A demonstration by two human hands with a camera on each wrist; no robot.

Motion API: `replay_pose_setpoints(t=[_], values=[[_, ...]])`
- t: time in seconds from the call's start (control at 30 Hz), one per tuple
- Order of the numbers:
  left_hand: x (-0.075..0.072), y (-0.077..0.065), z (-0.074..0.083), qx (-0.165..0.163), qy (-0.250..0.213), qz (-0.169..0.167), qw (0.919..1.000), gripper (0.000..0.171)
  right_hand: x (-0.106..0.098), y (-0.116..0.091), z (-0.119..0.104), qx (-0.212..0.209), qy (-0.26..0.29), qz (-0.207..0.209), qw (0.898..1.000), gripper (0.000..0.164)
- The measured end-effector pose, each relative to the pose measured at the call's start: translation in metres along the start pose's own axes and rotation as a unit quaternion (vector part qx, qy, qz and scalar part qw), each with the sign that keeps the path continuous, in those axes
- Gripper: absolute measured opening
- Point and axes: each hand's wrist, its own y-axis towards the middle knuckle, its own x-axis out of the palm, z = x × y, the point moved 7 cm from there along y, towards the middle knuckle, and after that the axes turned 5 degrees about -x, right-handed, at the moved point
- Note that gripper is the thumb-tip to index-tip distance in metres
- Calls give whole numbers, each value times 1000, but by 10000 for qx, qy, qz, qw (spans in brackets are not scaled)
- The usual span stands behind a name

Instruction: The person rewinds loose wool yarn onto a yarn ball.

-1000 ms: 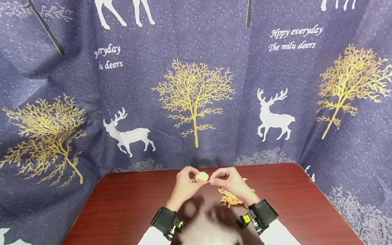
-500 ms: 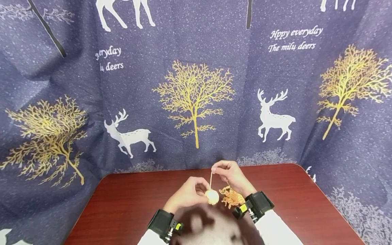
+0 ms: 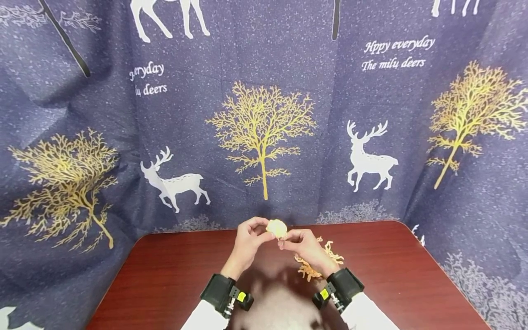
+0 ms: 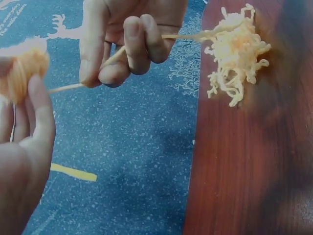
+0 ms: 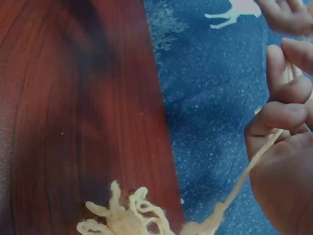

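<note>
My left hand point(image 3: 247, 243) holds a small ball of pale yellow yarn point(image 3: 277, 228) between thumb and fingers, raised over the table's far edge. In the left wrist view the wound yarn ball point(image 4: 27, 71) shows its wrapped strands. My right hand point(image 3: 307, 247), just right of the ball, pinches the yarn strand point(image 4: 67, 88) that leads from it. The strand passes through the right hand's curled fingers and runs on to a loose tangle of yarn point(image 4: 237, 54) on the table. From the head view, the right hand and wrist partly cover that tangle.
A reddish-brown wooden table point(image 3: 177, 266) lies under both hands. Behind it hangs a dark blue cloth point(image 3: 288, 183) printed with white deer and golden trees. Black camera straps point(image 3: 218, 293) sit on both wrists.
The left hand with the ball has risen and turned from its lower place half a second ago. The right hand, then raised above the ball with the strand taut, has come down beside it.
</note>
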Motion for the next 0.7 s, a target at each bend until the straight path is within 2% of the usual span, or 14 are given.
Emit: replay_pose_setpoints(t=[0.1, 0.2, 0.27, 0.33, 0.43, 0.5, 0.6, 0.7], values=[[-8, 4, -3, -24, 175, 647, 9977, 33, 4, -5, -4, -78, -322, -110, 9994, 18], [-15, 6, -8, -21, 910, 1178, 9889, 30, 5, -7, -8, -185, -662, -176, 9975, 15], [-19, 5, -12, -16, 1724, 1427, 9746, 28, 4, -8, -12, -365, -910, -186, 9950, 13], [-21, 4, -18, -49, 2548, 1487, 9555, 26, 2, -7, -16, -565, -1108, -202, 9920, 11], [-20, 1, -24, -18, 3543, 1225, 9271, 26, -1, -7, -22, -769, -1237, -229, 9891, 10], [-15, -3, -28, 47, 3923, 816, 9162, 26, -3, -5, -25, -777, -1187, -265, 9895, 10], [-4, -8, -31, 78, 4143, 13, 9101, 26, -7, -1, -30, -660, -908, -314, 9932, 12], [8, -13, -32, 26, 4055, -752, 9110, 26, -11, 4, -31, -507, -499, -327, 9969, 15]])
